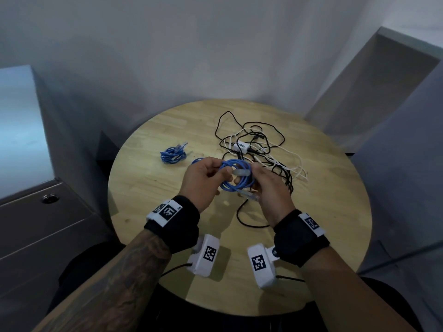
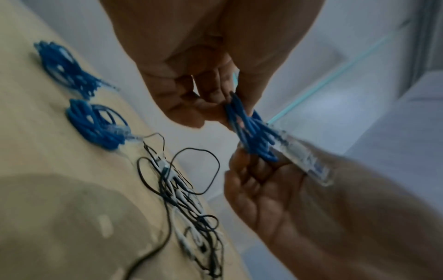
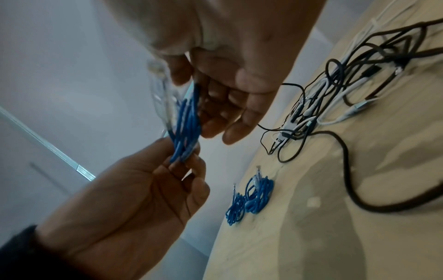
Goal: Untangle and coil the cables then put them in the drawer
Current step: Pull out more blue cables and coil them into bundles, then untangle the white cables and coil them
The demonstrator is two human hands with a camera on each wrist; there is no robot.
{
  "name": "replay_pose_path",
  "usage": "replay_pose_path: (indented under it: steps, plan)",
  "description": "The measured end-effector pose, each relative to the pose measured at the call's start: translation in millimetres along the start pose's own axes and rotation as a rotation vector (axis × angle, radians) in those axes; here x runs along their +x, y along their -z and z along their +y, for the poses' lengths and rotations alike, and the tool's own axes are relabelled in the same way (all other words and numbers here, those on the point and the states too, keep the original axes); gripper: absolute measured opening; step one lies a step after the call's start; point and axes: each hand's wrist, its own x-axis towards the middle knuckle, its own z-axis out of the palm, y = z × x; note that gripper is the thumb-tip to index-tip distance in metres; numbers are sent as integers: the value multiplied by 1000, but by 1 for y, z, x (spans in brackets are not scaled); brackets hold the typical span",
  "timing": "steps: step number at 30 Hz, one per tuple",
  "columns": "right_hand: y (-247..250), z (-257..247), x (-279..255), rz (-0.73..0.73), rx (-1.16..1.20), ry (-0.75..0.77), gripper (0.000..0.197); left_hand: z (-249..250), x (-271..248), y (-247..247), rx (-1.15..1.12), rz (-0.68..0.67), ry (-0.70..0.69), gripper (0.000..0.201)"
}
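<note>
While both hands hover above the round wooden counter, they share one coiled blue cable: the left hand pinches the coil's near-left side between thumb and fingers, and the right hand has its fingers curled round the opposite side. A clear plug lies across the coil between the hands, and a second clear plug hangs below it; the right wrist view shows both only as a pale blur. How many loops the coil has cannot be counted, since the fingers cover part of it.

On the counter to the left lies a finished blue coil. Another blue coil sits just beside it, but in the head view the left hand hides nearly all of it. Beyond the hands lies a tangle of black and white cables with a small white adapter in its middle; which strand belongs to which cable is hard to make out. A grey drawer cabinet stands left of the counter, cut off by the picture's edge, its drawers closed.
</note>
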Motion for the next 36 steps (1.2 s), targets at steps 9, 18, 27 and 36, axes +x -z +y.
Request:
replay_pose_path:
  steps: [9, 18, 27, 36]
  plan:
    - [-7, 3, 5, -147, -127, -20, 28, 3, 13, 36, 39, 18, 60, 8]
    - [36, 20, 48, 144, -721, 74, 22, -55, 56, 147, 288, 388, 452, 25]
    - [41, -4, 126, 249, -973, 98, 55, -74, 68, 159, 637, 231, 604, 55]
    - [56, 0, 84, 31, -727, -14, 23, -4, 46, 73, 467, 277, -103, 11]
